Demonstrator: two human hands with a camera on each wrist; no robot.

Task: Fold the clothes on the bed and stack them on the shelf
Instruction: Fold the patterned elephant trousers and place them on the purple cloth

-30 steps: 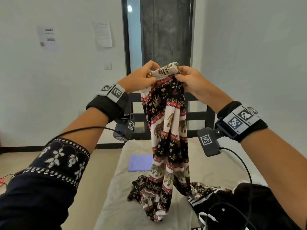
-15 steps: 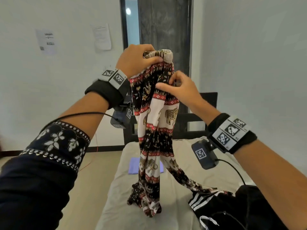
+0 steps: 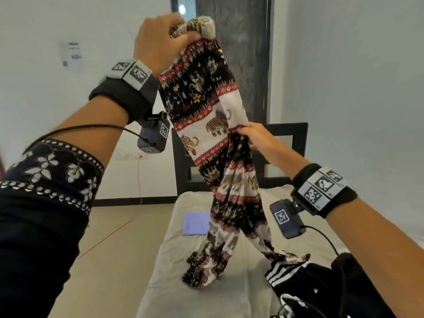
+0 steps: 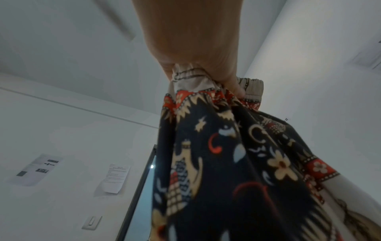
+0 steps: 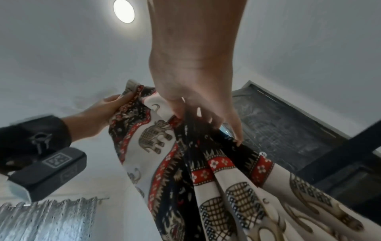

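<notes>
A pair of elephant-print trousers (image 3: 206,125) is held up above the bed (image 3: 231,299), hanging full length with the leg ends crumpled on the mattress at about 6 o'clock in the head view. The gathered elastic waistband (image 3: 197,25) is bunched and clenched in the left hand (image 3: 158,42) at 12 o'clock. The right hand (image 3: 254,136), lower and near the centre, has its fingers curled into the cloth where the legs part, pinching a fold. The fabric is judged thin, light and limp; it drapes in soft pleats and would slide and collapse rather than keep a crease, so hold is best taken at the firmer waistband and along the leg seams. A folded lilac cloth (image 3: 196,223) lies on the bed at 7 o'clock, and a black garment with white stripes (image 3: 289,271) at 5 o'clock.
</notes>
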